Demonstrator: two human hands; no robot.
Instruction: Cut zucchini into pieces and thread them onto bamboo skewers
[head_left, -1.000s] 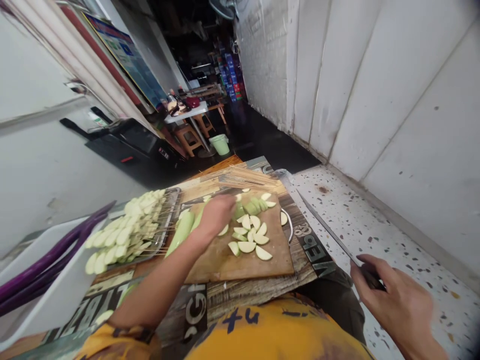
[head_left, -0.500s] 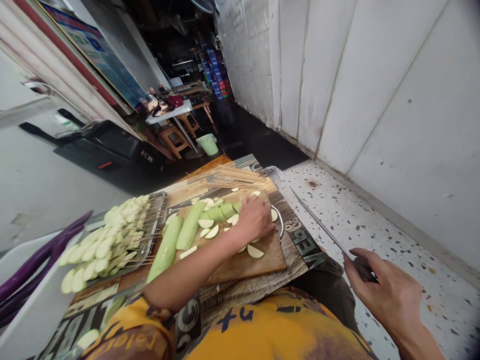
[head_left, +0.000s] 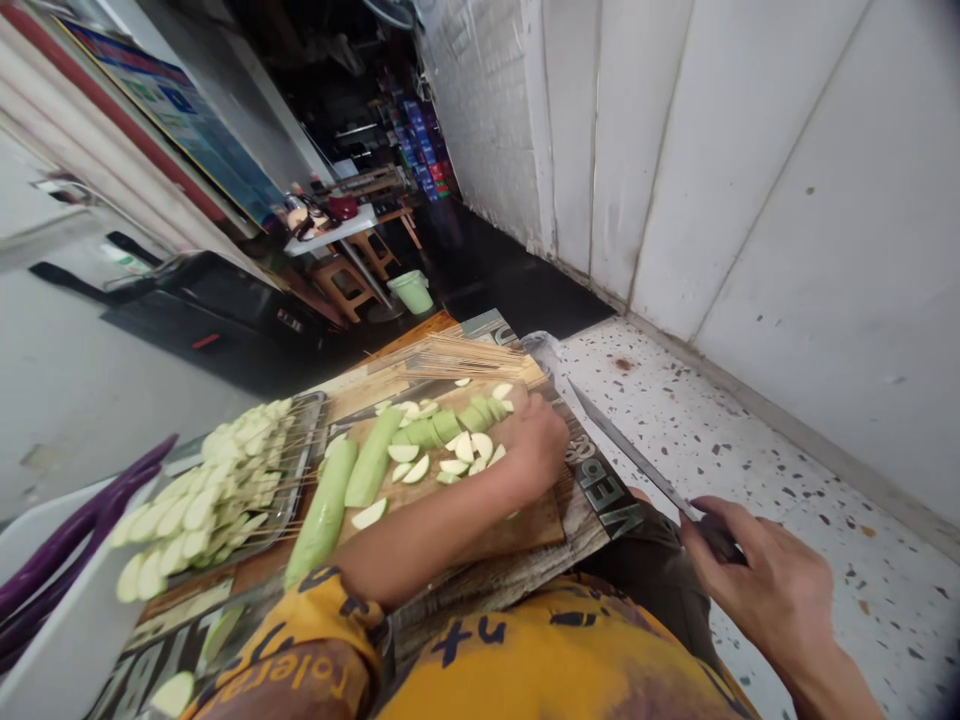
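In my right hand [head_left: 757, 575], closed round its dark handle, is a long knife [head_left: 626, 445], its blade out over the speckled floor. My left hand [head_left: 532, 445] reaches across to the right side of the wooden cutting board [head_left: 480, 535]. Its fingers curl down there, and what they hold, if anything, is hidden. Beside it lie loose white half-round slices [head_left: 472, 450] and a row of pale green cut pieces [head_left: 435, 430]. Two long pale green vegetables, one nearer [head_left: 322, 510] and one farther [head_left: 373, 460], lie along the board's left side.
Left of the board, a metal tray [head_left: 307, 440] holds skewered slices [head_left: 195, 495]. Purple eggplants [head_left: 75, 540] rest in a white tub [head_left: 71, 640]. Thin wooden skewers [head_left: 472, 355] lie at the table's far end. A white wall [head_left: 750, 180] stands to the right.
My left hand has shifted right across the board, uncovering more slices and cut pieces. The knife remains in my right hand, held almost in the same place.
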